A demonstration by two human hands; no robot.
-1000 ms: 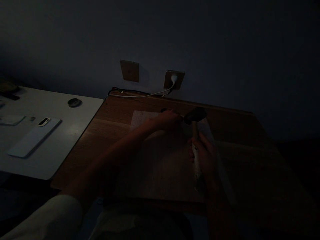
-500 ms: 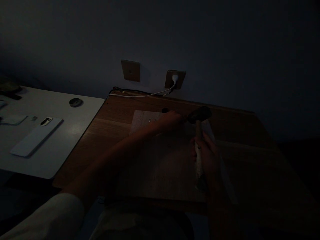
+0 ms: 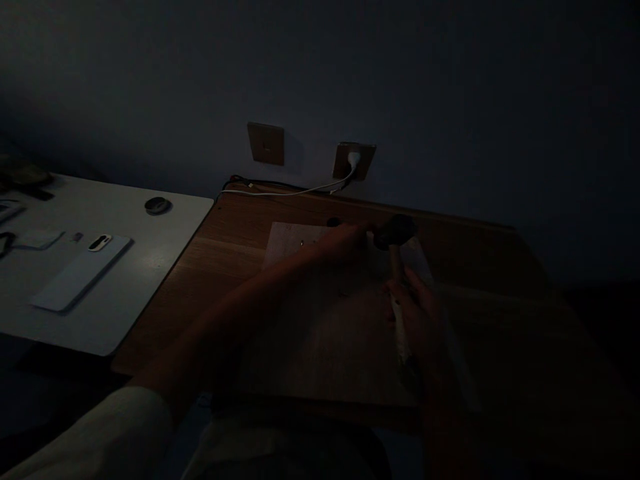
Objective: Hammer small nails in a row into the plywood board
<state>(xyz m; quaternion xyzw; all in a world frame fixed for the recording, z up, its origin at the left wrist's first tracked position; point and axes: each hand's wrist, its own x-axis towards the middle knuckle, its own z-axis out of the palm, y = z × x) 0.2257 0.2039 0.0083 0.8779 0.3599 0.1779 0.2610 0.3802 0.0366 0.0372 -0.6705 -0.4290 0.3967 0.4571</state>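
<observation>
The scene is very dark. My right hand (image 3: 417, 313) is wrapped round the pale handle of a hammer (image 3: 396, 257), whose dark head hangs just above the far part of a flat wooden board (image 3: 320, 333) on the brown table (image 3: 230, 233). My left hand (image 3: 345, 241) reaches across the board and rests with its fingers pinched together right beside the hammer head. What those fingers hold is too small and dark to make out. A small bright speck (image 3: 301, 244) shows on the board left of that hand.
A white table (image 3: 125, 280) stands to the left with a white phone (image 3: 83, 271), a round dark object (image 3: 157, 205) and other small items. On the wall behind are a switch plate (image 3: 265, 143) and a socket (image 3: 354, 161) with a white cable trailing left.
The hammer head has dipped slightly lower and nearer to my left hand's fingers than half a second ago. My view has shifted a little, sliding the scene rightward.
</observation>
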